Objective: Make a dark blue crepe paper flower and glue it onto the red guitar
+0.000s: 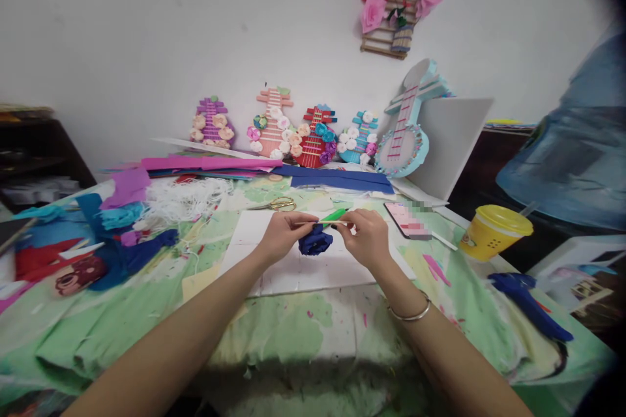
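My left hand (287, 234) and my right hand (368, 236) are close together over a white board (288, 277), each in a pinch. A thin pale strand (327, 222) runs level between their fingertips; I cannot tell whether it is string or a stick. Just under it, between the hands, is a dark blue crepe paper flower (315, 242). The fingers partly hide where flower and strand meet. Behind the fingertips shows a bright green object (334, 215), its kind unclear. Gold-handled scissors (280, 204) lie beyond my left hand.
A phone (405, 220) and a yellow lidded cup (495, 232) are to the right. White string (188, 202) and coloured paper scraps (130, 189) pile up at left. Blue paper strips (342, 180) lie at the back, before several flower-decorated lute models (315, 137) by the wall.
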{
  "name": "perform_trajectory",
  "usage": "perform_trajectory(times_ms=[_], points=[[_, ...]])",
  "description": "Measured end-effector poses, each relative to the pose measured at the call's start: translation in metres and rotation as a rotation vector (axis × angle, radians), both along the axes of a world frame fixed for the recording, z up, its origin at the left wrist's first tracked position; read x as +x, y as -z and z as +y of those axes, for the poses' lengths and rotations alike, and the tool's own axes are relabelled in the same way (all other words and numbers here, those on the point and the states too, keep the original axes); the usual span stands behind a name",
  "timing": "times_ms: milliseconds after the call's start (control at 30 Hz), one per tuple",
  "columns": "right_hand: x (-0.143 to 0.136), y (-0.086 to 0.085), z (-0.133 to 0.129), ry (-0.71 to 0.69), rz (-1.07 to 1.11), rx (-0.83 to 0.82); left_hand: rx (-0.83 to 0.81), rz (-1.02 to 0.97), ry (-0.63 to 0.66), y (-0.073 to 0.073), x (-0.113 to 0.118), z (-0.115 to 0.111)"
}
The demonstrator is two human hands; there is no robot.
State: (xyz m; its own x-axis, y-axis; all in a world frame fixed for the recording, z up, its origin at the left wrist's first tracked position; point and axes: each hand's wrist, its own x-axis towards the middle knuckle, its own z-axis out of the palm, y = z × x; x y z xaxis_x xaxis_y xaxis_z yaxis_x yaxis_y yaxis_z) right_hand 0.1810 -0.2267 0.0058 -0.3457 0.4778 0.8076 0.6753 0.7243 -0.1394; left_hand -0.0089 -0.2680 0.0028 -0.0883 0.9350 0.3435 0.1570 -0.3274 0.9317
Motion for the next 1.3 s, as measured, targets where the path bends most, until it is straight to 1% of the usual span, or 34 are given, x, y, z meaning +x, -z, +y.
perform_trajectory(times_ms=[200,433,633,833,933,1100,1200,1300], points=[[-0.002,-0.003,-0.004,-0.050,-0.015,-0.006,0.046,-0.003,0.003,-0.002,-0.002,0.000],[0.000,-0.005,-0.003,-0.055,-0.046,-0.016,0.164,0.241,-0.002,-0.005,-0.004,-0.002],[0.003,-0.005,0.000,-0.042,-0.102,-0.084,0.145,0.367,0.022,-0.009,-0.004,-0.005],[0.001,-0.006,0.000,-0.051,-0.114,-0.166,0.153,0.478,0.022,-0.007,-0.006,-0.004],[-0.002,-0.005,0.000,-0.060,-0.109,-0.201,0.153,0.511,0.007,-0.005,-0.006,-0.003],[-0.007,-0.004,-0.001,-0.064,-0.026,-0.291,0.178,0.551,-0.038,-0.005,-0.005,-0.004],[-0.008,-0.004,-0.004,-0.046,-0.003,-0.268,0.229,0.552,-0.037,-0.005,-0.005,-0.007],[-0.007,-0.004,-0.005,-0.054,-0.024,-0.238,0.255,0.542,-0.031,-0.004,-0.004,-0.007]])
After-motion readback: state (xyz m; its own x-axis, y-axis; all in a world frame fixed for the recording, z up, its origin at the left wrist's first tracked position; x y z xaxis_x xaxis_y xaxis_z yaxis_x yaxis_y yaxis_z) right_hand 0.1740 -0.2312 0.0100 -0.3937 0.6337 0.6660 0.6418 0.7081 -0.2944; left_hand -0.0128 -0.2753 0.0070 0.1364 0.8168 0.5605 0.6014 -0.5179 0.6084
